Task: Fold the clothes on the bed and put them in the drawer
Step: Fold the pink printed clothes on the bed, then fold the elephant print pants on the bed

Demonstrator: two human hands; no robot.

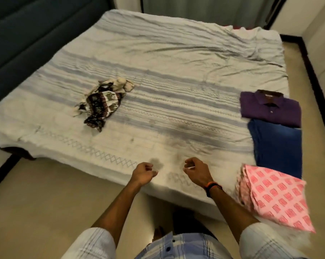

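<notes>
- Head view: bed (pixel 158 58) covered by a striped, wrinkled sheet, filling most of the frame; a dark headboard (pixel 27 34) runs along its left side.
- Blue folded garment (pixel 277 146) lies at the bed's right edge, between the two other folded pieces.
- Pink patterned cloth (pixel 274 197), folded, rests on the near right corner, overhanging the edge.
- Purple shirt (pixel 270 109), folded with collar up, sits just beyond the blue garment and touches it.
- Unfolded patterned garment (pixel 100 105) lies crumpled left of centre, with pale socks (pixel 124 85) touching its far end.
- Left hand (pixel 143 174) hovers over the near edge, grip loosely curled, holding nothing.
- Right hand (pixel 197 172), with a wristband (pixel 213 187), likewise curled and empty.
</notes>
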